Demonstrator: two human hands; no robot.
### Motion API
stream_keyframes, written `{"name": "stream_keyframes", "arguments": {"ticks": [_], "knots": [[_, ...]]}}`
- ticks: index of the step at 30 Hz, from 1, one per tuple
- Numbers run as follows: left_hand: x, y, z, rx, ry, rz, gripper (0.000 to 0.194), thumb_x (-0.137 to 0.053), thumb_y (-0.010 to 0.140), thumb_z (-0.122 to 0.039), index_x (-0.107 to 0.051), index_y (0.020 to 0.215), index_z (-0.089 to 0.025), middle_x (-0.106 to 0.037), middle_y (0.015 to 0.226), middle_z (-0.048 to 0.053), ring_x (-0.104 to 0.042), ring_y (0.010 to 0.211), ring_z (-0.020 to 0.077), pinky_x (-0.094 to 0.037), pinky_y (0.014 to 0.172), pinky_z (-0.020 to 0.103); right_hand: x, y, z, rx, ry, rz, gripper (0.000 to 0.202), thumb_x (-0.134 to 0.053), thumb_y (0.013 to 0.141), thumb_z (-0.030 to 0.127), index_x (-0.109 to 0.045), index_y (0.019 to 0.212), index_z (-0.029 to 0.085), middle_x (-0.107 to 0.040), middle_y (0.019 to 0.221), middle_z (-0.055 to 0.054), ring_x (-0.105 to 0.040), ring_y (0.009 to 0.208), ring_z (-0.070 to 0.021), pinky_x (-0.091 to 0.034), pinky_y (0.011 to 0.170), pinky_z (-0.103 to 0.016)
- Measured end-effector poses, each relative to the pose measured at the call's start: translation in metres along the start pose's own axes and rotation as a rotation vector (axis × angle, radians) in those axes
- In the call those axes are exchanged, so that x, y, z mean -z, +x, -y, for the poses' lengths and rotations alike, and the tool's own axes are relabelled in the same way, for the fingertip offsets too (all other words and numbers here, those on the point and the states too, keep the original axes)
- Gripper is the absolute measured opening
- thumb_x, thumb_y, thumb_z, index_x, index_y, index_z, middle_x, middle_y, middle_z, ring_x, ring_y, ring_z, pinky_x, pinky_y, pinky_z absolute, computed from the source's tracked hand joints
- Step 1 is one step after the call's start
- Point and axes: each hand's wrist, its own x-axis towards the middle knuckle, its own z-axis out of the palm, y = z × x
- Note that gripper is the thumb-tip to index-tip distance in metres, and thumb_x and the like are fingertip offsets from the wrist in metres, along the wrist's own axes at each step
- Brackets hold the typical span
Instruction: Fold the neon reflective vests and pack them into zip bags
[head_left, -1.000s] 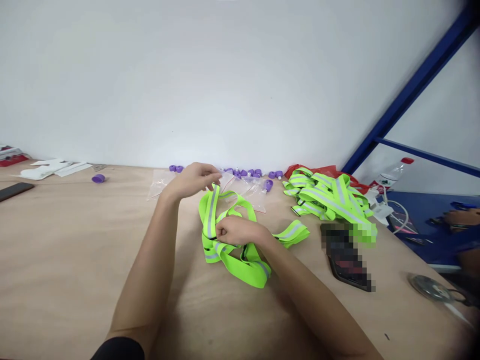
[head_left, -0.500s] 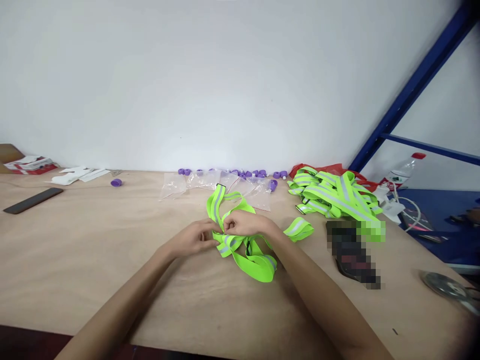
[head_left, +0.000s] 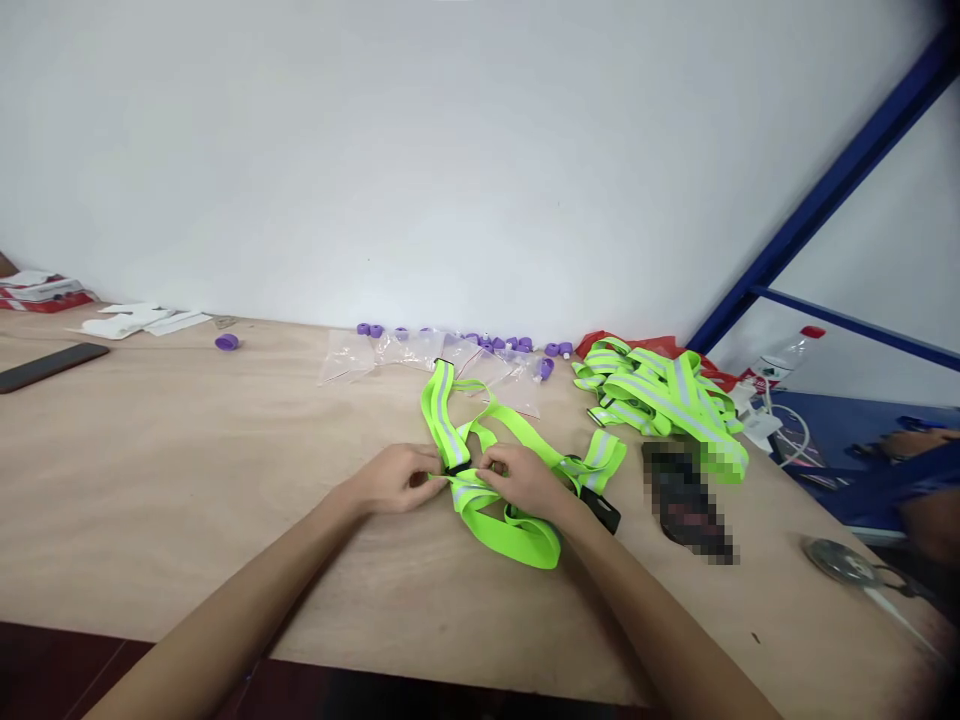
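A neon-green reflective strap (head_left: 517, 543) with a silver stripe lies in loops on the wooden table in front of me. My left hand (head_left: 394, 480) pinches its left edge between thumb and fingers, beside a small black buckle (head_left: 457, 468). Just right of that buckle, my right hand (head_left: 529, 484) is closed on the same strap, thumb and forefinger together. One loop with a black slider (head_left: 444, 362) at its top reaches toward the wall. A flat black plastic piece (head_left: 602, 509) shows behind my right wrist, partly hidden by it.
More green straps (head_left: 660, 390) are heaped at the right on a red bag (head_left: 600, 340). Clear plastic bags (head_left: 409, 352) and several purple pieces (head_left: 517, 345) line the wall. A pixelated dark object (head_left: 686, 500) lies at right. Far right stand a bottle (head_left: 787, 355) and a blue frame (head_left: 825, 220).
My right hand has shifted right from beside my left, uncovering the black buckle. The strap's loops are spread wider, and the flat black piece now shows. The view has turned slightly.
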Motion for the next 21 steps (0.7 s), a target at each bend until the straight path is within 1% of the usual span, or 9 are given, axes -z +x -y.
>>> {"name": "stream_keyframes", "arguments": {"ticks": [2, 3, 5, 7, 9, 10, 12, 16, 21], "knots": [[0.004, 0.005, -0.004, 0.030, 0.045, -0.055, 0.029, -0.044, 0.100, -0.029, -0.067, 0.085, -0.020, -0.069, 0.084, 0.004, -0.063, 0.077, 0.0169, -0.046, 0.072, 0.027, -0.001, -0.001, -0.001, 0.009, 0.007, -0.010, 0.013, -0.060, 0.090, 0.021, -0.069, 0.080, 0.018, -0.071, 0.084, -0.002, -0.061, 0.078, -0.0161, -0.040, 0.070, -0.027], [0.006, 0.008, -0.004, 0.038, 0.074, -0.081, 0.029, -0.042, 0.101, -0.028, -0.069, 0.092, -0.020, -0.071, 0.090, 0.006, -0.064, 0.083, 0.0190, -0.047, 0.077, 0.030, -0.002, -0.001, -0.001, 0.013, 0.010, -0.017, 0.013, -0.060, 0.089, 0.021, -0.070, 0.081, 0.018, -0.072, 0.085, -0.003, -0.061, 0.079, -0.0164, -0.040, 0.071, -0.027], [0.008, 0.016, -0.004, 0.012, 0.149, -0.069, 0.026, -0.046, 0.097, -0.021, -0.070, 0.107, -0.022, -0.072, 0.115, 0.008, -0.062, 0.108, 0.0247, -0.046, 0.094, 0.037, -0.003, -0.002, -0.001, 0.014, 0.012, -0.033, 0.012, -0.061, 0.089, 0.020, -0.071, 0.081, 0.019, -0.073, 0.085, -0.003, -0.062, 0.079, -0.0169, -0.041, 0.072, -0.027], [0.007, 0.024, 0.000, -0.043, 0.207, 0.047, 0.038, -0.052, 0.088, -0.012, -0.069, 0.118, -0.028, -0.065, 0.135, 0.004, -0.052, 0.130, 0.0283, -0.039, 0.109, 0.043, -0.004, -0.002, -0.001, 0.006, 0.009, -0.050, 0.013, -0.062, 0.088, 0.019, -0.070, 0.078, 0.019, -0.072, 0.081, -0.002, -0.062, 0.077, -0.0167, -0.040, 0.070, -0.027], [0.003, 0.031, 0.005, -0.074, 0.208, 0.195, 0.056, -0.056, 0.080, -0.007, -0.064, 0.129, -0.033, -0.062, 0.142, -0.001, -0.046, 0.138, 0.0285, -0.035, 0.115, 0.045, -0.005, -0.003, -0.002, -0.002, 0.006, -0.066, 0.014, -0.062, 0.087, 0.019, -0.069, 0.074, 0.019, -0.070, 0.077, -0.001, -0.060, 0.073, -0.0160, -0.038, 0.067, -0.027], [-0.001, 0.033, 0.008, -0.073, 0.186, 0.240, 0.063, -0.058, 0.077, -0.007, -0.062, 0.133, -0.035, -0.061, 0.142, -0.002, -0.047, 0.138, 0.0281, -0.034, 0.115, 0.044, -0.005, -0.003, -0.002, -0.004, 0.005, -0.072, 0.014, -0.063, 0.087, 0.019, -0.068, 0.073, 0.019, -0.069, 0.076, -0.001, -0.059, 0.072, -0.0157, -0.037, 0.067, -0.027], [-0.007, 0.036, 0.011, -0.056, 0.150, 0.256, 0.066, -0.059, 0.075, -0.007, -0.060, 0.135, -0.034, -0.062, 0.141, 0.000, -0.053, 0.132, 0.0268, -0.036, 0.114, 0.042, -0.006, -0.004, -0.003, -0.005, 0.011, -0.080, 0.015, -0.063, 0.087, 0.019, -0.068, 0.073, 0.019, -0.068, 0.076, -0.001, -0.059, 0.073, -0.0152, -0.037, 0.067, -0.027], [-0.013, 0.036, 0.010, -0.038, 0.172, 0.162, 0.045, -0.054, 0.085, -0.010, -0.068, 0.124, -0.028, -0.068, 0.125, 0.005, -0.061, 0.117, 0.0246, -0.041, 0.106, 0.038, -0.007, -0.004, -0.007, 0.010, 0.026, -0.093, 0.013, -0.062, 0.088, 0.020, -0.066, 0.076, 0.019, -0.068, 0.080, -0.001, -0.059, 0.076, -0.0148, -0.038, 0.069, -0.026], [-0.007, 0.033, 0.017, -0.049, 0.282, 0.139, 0.041, -0.045, 0.094, -0.015, -0.069, 0.126, -0.026, -0.072, 0.115, 0.007, -0.066, 0.106, 0.0251, -0.046, 0.096, 0.038, -0.011, -0.002, -0.012, 0.004, 0.030, -0.156, 0.005, -0.062, 0.087, 0.019, -0.066, 0.090, 0.018, -0.067, 0.090, -0.001, -0.057, 0.073, -0.0135, -0.040, 0.070, -0.026]]}}
